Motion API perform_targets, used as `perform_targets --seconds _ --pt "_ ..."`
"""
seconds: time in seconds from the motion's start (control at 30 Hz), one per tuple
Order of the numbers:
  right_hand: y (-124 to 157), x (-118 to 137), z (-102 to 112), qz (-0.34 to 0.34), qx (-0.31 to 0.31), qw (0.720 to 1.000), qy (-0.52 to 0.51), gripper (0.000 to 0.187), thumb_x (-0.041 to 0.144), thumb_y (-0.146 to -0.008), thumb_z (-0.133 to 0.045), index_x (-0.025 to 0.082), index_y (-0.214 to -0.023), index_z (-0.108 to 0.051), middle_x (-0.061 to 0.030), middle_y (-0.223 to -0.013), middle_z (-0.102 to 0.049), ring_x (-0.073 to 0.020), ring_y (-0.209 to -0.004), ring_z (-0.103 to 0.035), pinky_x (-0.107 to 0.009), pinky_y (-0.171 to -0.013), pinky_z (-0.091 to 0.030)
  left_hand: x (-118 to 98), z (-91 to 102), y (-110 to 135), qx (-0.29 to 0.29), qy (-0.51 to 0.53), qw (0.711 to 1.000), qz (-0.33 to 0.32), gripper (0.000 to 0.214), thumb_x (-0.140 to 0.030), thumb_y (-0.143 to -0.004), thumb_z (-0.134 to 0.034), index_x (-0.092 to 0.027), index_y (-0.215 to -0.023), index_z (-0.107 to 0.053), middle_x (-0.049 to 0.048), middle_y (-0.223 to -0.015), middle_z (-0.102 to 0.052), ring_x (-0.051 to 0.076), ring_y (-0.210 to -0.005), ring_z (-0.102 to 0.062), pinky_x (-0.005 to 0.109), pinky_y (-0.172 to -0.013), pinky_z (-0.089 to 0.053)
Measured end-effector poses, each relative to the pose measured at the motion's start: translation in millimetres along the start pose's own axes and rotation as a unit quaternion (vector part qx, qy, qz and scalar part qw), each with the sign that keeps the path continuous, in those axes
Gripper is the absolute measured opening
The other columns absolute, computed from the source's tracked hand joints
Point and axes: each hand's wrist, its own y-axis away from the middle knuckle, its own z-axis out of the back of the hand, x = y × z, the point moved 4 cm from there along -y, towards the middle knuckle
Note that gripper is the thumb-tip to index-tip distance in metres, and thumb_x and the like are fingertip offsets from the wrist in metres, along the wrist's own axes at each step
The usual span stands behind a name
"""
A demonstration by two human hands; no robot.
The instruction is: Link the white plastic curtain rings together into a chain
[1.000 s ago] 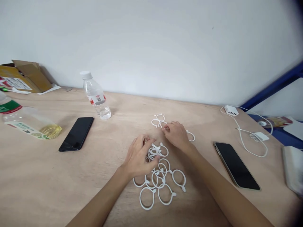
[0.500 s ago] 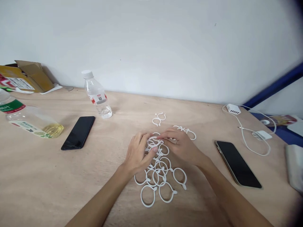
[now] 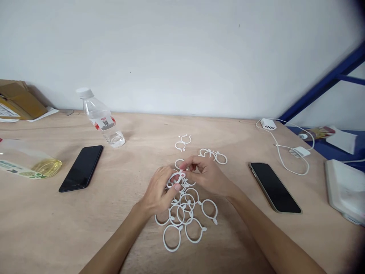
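Note:
A heap of several white plastic rings [image 3: 185, 217] lies on the wooden table [image 3: 114, 213] in front of me. My left hand [image 3: 159, 192] and my right hand [image 3: 208, 173] meet just above the far end of the heap, both pinched on one white ring [image 3: 174, 179] held between them. Beyond my hands lie two small groups of opened white rings: one group [image 3: 182, 142] at the middle, the other group [image 3: 215, 155] a little to the right.
A black phone [image 3: 81, 168] lies to the left, another phone [image 3: 275, 187] to the right. A water bottle [image 3: 99, 118] stands behind, a bottle with yellow liquid [image 3: 31, 163] lies at far left. A white charger with cables [image 3: 282, 148] and a white object [image 3: 345, 190] sit right.
My right hand came back from the far opened rings to the heap. Both hands now pinch one ring lifted off it. The view has shifted to the right.

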Motion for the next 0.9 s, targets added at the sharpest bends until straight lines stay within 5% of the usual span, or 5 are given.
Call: perform_targets --seconds 0.23,0.63,0.9 --pt "0.3 -6.3 -10.8 -0.045 0.071 0.988 -0.133 0.022 0.032 -0.086 -0.057 0.020 -0.095 -0.073 -0.0043 -0.087 -0.072 -0.0169 -0.086 -0.065 -0.032 -0.079 -0.048 5.4 0.2 -0.3 -0.032 -0.017 0.999 0.032 0.027 -0.034 -0.090 -0.032 -0.020 -0.069 -0.040 0.0012 -0.068 -0.049 0.017 -0.067 -0.045 0.032 -0.066 -0.038" --pt "3.7 -6.1 -15.3 0.022 0.054 0.997 0.047 0.021 0.025 -0.073 -0.071 0.020 -0.094 -0.072 -0.0021 -0.080 -0.068 -0.0144 -0.071 -0.055 -0.030 -0.067 -0.044 18.1 3.8 1.0 -0.103 0.118 0.970 0.184 0.031 -0.032 -0.091 -0.031 -0.021 -0.062 -0.031 -0.0050 -0.056 -0.034 0.011 -0.052 -0.036 0.025 -0.052 -0.031" --pt "-0.8 -22.9 -14.4 -0.045 0.013 0.997 -0.063 0.020 0.036 -0.076 -0.069 0.017 -0.082 -0.073 -0.0019 -0.073 -0.067 -0.0138 -0.067 -0.056 -0.027 -0.060 -0.042 4.7 4.5 0.3 -0.054 -0.039 0.996 0.051 0.042 -0.049 -0.091 -0.031 -0.018 -0.078 -0.057 0.0038 -0.071 -0.061 0.018 -0.069 -0.053 0.032 -0.068 -0.040"
